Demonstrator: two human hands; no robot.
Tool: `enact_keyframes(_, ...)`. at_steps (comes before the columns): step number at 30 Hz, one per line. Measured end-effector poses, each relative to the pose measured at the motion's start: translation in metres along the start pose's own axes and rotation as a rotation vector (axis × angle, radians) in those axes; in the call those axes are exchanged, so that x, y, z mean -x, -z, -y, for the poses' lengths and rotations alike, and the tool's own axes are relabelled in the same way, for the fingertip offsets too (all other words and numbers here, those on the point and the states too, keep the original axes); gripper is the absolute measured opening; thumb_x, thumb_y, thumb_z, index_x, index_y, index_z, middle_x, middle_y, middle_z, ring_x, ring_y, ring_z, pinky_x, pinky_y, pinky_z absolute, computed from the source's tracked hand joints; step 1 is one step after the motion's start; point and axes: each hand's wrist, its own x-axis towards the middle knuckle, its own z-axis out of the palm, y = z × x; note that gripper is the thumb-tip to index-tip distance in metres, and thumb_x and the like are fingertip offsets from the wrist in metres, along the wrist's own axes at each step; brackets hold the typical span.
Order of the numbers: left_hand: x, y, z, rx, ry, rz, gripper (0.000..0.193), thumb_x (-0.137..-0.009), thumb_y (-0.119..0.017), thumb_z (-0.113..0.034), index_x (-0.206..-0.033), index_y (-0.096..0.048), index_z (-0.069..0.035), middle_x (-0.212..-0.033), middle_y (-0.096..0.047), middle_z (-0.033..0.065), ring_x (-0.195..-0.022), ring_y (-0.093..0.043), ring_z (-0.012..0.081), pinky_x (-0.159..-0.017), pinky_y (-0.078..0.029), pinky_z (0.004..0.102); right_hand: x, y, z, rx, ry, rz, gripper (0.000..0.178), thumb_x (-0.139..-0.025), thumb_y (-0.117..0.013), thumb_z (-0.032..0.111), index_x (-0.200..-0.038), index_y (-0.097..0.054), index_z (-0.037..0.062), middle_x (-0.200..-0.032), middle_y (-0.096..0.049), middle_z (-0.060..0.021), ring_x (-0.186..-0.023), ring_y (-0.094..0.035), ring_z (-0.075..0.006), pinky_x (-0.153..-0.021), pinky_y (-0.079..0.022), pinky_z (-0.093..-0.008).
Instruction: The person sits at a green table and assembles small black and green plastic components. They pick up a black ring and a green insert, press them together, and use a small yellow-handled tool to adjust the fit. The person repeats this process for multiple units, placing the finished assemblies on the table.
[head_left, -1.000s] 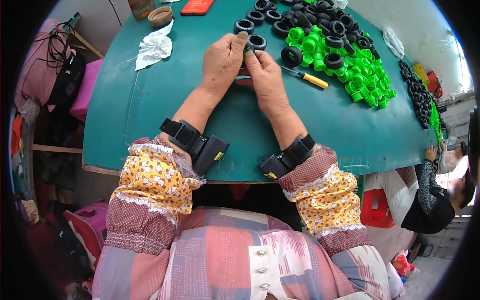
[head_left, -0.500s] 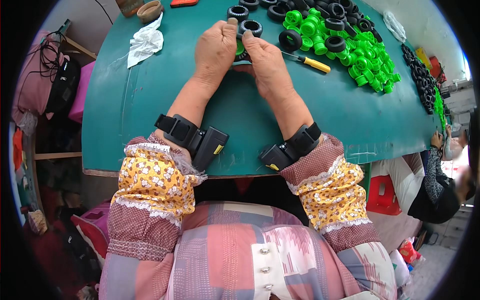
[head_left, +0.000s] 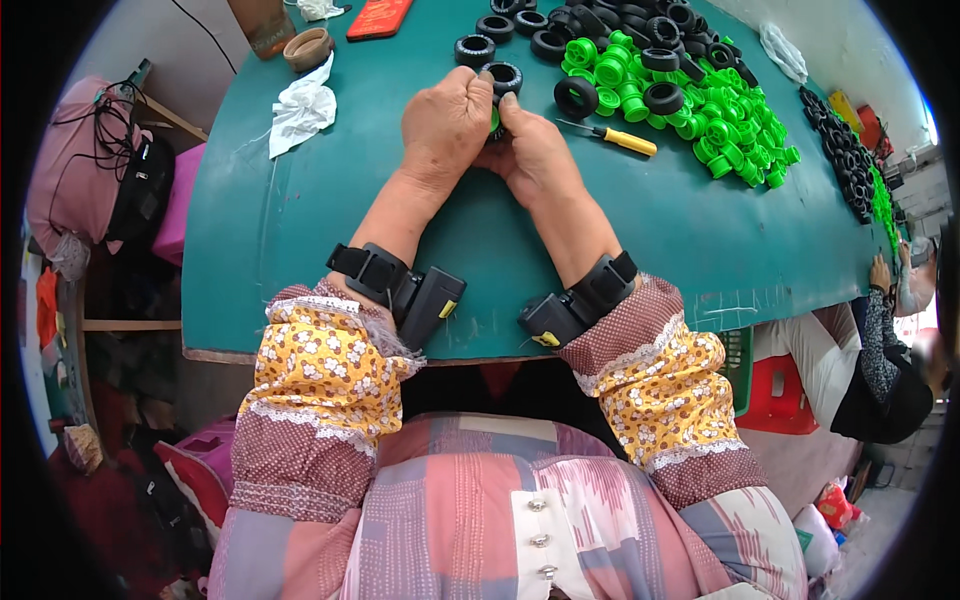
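Note:
My left hand (head_left: 446, 122) and my right hand (head_left: 537, 152) meet over the table, both closed, thumbs pressed together at the top. Between them shows a sliver of a green plastic wheel hub (head_left: 494, 118), with a dark edge of what looks like a black tyre; my fingers hide most of it. Just beyond my fingertips lies a loose black toy tyre (head_left: 503, 76). To the right of my right hand rests a screwdriver (head_left: 629, 141) with a yellow handle. Farther right spreads a heap of green wheel hubs (head_left: 738, 133), with black tyres (head_left: 662, 98) on and behind it.
The green table (head_left: 330, 240) carries a crumpled white tissue (head_left: 302, 112), a round brown bowl (head_left: 307, 48) and a red flat case (head_left: 380, 17) at the far left. A clear plastic bag (head_left: 783, 52) lies far right. Another person (head_left: 885, 390) sits at the right.
My hands have drawn slightly nearer to me and closed tighter together, covering more of the hub. The whole view has shifted a little; the things on the table keep their places.

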Motion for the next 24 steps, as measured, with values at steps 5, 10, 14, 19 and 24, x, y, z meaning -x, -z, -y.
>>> enact_keyframes(5,-0.003,-0.003,-0.005,0.077,-0.023,-0.01,0.025,-0.087,-0.048,-0.021,-0.072,-0.053,-0.001,-0.06,-0.05,0.0184,-0.051,-0.049,0.0303,-0.049,-0.04,0.037,0.0,0.008,0.003,0.044,-0.006,-0.003,0.034,-0.093,-0.045,0.034,-0.087,-0.056,0.0027,-0.075,-0.058,-0.0079,-0.057,-0.056,-0.0184,-0.055,-0.049,-0.0319)
enact_keyframes(10,-0.001,0.0,-0.008,-0.01,-0.019,0.015,0.024,-0.087,-0.047,-0.02,-0.072,-0.053,-0.001,-0.06,-0.05,0.0179,-0.051,-0.048,0.0291,-0.049,-0.04,0.036,0.002,0.003,0.002,-0.004,-0.046,-0.029,0.033,-0.093,-0.045,0.033,-0.09,-0.056,0.002,-0.074,-0.058,-0.0081,-0.057,-0.056,-0.0192,-0.055,-0.049,-0.033)
enact_keyframes(14,-0.002,0.002,-0.003,0.021,-0.008,0.046,0.025,-0.088,-0.048,-0.022,-0.076,-0.053,-0.001,-0.06,-0.049,0.0147,-0.052,-0.048,0.0218,-0.05,-0.04,0.0349,0.0,0.004,-0.001,-0.051,-0.048,-0.025,0.031,-0.093,-0.046,0.031,-0.093,-0.056,0.0012,-0.078,-0.059,-0.0073,-0.06,-0.057,-0.018,-0.058,-0.05,-0.0324)
enact_keyframes(19,-0.002,0.001,0.008,0.473,0.27,0.011,0.034,-0.09,-0.049,-0.03,-0.078,-0.054,0.001,-0.064,-0.051,0.0032,-0.059,-0.043,0.0093,-0.052,-0.038,0.0278,0.007,-0.001,0.003,0.009,0.103,-0.001,0.029,-0.093,-0.049,0.028,-0.1,-0.056,0.0013,-0.09,-0.06,-0.0074,-0.08,-0.059,-0.0171,-0.07,-0.052,-0.0328)
enact_keyframes(24,-0.007,-0.002,0.011,0.403,0.197,0.112,0.039,-0.09,-0.051,-0.039,-0.075,-0.056,-0.003,-0.066,-0.052,-0.0028,-0.06,-0.043,0.0061,-0.053,-0.036,0.0227,0.006,0.0,0.002,0.101,0.156,-0.011,0.027,-0.091,-0.053,0.029,-0.098,-0.055,0.0027,-0.091,-0.06,-0.0064,-0.078,-0.059,-0.0173,-0.069,-0.05,-0.0307)
